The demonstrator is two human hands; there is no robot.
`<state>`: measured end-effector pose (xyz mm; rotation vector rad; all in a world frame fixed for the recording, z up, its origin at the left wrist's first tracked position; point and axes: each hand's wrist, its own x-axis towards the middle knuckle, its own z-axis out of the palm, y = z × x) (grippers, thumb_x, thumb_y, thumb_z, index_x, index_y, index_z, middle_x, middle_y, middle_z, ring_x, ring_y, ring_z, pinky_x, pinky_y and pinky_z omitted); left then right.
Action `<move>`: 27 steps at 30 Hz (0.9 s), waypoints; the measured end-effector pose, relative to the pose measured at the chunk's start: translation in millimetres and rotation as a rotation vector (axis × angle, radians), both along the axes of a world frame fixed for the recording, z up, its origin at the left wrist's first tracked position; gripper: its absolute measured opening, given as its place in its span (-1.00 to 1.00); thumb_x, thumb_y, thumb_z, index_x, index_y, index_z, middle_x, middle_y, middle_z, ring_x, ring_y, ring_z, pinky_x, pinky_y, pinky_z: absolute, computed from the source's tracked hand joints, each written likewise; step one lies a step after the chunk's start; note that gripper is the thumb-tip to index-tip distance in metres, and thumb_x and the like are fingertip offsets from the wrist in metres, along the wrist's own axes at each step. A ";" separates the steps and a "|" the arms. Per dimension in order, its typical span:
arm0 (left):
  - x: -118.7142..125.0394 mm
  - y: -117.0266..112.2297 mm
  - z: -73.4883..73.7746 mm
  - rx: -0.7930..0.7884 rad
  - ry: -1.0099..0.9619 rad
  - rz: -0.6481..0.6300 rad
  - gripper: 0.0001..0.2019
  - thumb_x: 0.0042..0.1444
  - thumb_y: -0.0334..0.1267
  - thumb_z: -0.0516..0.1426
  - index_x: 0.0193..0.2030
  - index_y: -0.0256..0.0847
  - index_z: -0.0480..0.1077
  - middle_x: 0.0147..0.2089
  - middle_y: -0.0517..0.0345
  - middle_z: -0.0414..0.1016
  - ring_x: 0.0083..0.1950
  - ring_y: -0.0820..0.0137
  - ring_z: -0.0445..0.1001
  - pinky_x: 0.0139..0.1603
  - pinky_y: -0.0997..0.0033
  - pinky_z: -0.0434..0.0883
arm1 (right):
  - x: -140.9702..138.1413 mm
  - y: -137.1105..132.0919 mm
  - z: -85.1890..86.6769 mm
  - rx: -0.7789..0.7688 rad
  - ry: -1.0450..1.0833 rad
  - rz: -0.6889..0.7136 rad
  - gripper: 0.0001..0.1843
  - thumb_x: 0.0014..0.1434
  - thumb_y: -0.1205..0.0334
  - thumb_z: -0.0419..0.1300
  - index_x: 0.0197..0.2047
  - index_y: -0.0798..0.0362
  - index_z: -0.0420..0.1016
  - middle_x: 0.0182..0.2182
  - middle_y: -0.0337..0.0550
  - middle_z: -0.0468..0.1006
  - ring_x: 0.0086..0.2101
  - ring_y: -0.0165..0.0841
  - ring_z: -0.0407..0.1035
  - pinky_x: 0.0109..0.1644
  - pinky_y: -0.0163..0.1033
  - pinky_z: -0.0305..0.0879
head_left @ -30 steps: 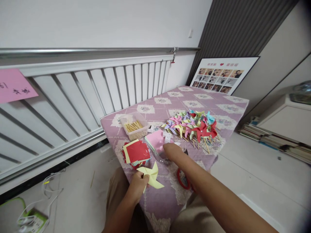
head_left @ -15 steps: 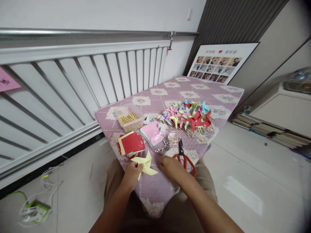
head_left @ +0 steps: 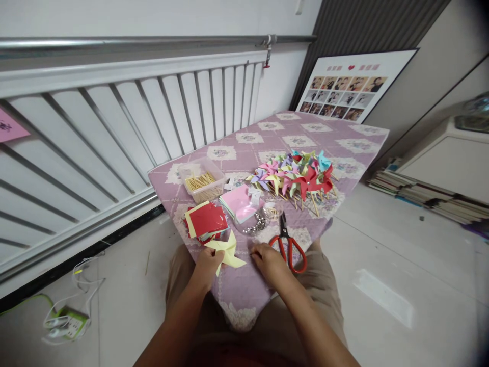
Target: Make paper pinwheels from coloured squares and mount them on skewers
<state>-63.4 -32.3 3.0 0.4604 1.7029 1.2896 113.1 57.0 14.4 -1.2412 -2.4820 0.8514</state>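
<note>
A pale yellow paper pinwheel (head_left: 229,252) is pinched in my left hand (head_left: 208,261), held by its left side just in front of the paper stack. My right hand (head_left: 267,259) is closed, its thumb and fingertips together to the right of the pinwheel; whatever is in them is too small to make out. Beside that hand lie scissors (head_left: 289,243) with red handles. Just beyond it is a clear dish of small silvery pieces (head_left: 256,224), and next to that a round clear dish of small light-coloured bits (head_left: 273,211).
Red and yellow paper squares (head_left: 206,220) lie at the left, pink sheets (head_left: 240,202) further in. A plastic box of wooden sticks (head_left: 202,179) stands behind them. Finished pinwheels (head_left: 298,176) are heaped on the right of the patterned tablecloth (head_left: 250,137). A radiator (head_left: 153,117) borders the table.
The view has shifted slightly. My left hand still holds the yellow pinwheel, and my right hand stays closed beside it, its fingertips now clear of the dish's edge.
</note>
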 end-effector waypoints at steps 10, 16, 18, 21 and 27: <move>-1.5 -1.7 -5.8 0.030 0.060 -0.044 -0.83 -0.06 -0.26 0.13 -0.43 -0.32 0.49 -0.56 0.14 0.48 -0.57 0.45 0.37 -0.55 0.50 0.28 | -9.0 -5.8 -4.8 -0.026 0.100 -0.047 -0.79 0.16 0.39 0.04 -0.47 0.05 0.40 -0.42 -0.16 0.41 -0.34 -0.31 0.34 -0.19 -0.27 0.21; -2.2 -1.0 -11.9 0.056 0.038 -0.045 -0.82 -0.07 -0.27 0.14 -0.39 -0.35 0.50 -0.48 0.07 0.53 -0.51 0.43 0.42 -0.47 0.48 0.36 | -1.4 -5.2 -1.2 -0.161 0.329 -0.130 -0.86 0.14 0.24 0.05 -0.44 0.01 0.34 -0.46 -0.20 0.45 -0.39 -0.31 0.35 -0.23 -0.24 0.26; -1.7 -0.6 -11.4 0.073 0.021 -0.046 -0.81 -0.07 -0.27 0.14 -0.35 -0.34 0.50 -0.41 0.05 0.56 -0.45 0.41 0.46 -0.43 0.47 0.40 | -0.4 -6.6 -1.0 -0.228 0.403 -0.160 -0.86 0.14 0.18 0.06 -0.42 0.01 0.33 -0.47 -0.21 0.46 -0.43 -0.32 0.35 -0.30 -0.26 0.27; -1.4 -0.4 -10.5 0.080 0.011 -0.046 -0.81 -0.07 -0.28 0.15 -0.34 -0.33 0.49 -0.39 0.06 0.55 -0.43 0.40 0.46 -0.42 0.47 0.41 | -2.3 -8.8 -0.8 -0.328 0.496 -0.169 -0.82 0.15 0.11 0.07 -0.42 0.01 0.32 -0.51 -0.25 0.44 -0.51 -0.37 0.30 -0.41 -0.30 0.24; -1.2 -0.5 -12.3 0.076 0.017 -0.040 -0.84 -0.06 -0.28 0.15 -0.35 -0.31 0.49 -0.47 0.10 0.52 -0.43 0.39 0.46 -0.43 0.48 0.38 | -10.6 -13.7 8.6 -0.487 0.605 -0.149 -0.76 0.15 0.03 0.14 -0.40 0.01 0.32 -0.58 -0.36 0.34 -0.58 -0.44 0.21 -0.47 -0.33 0.17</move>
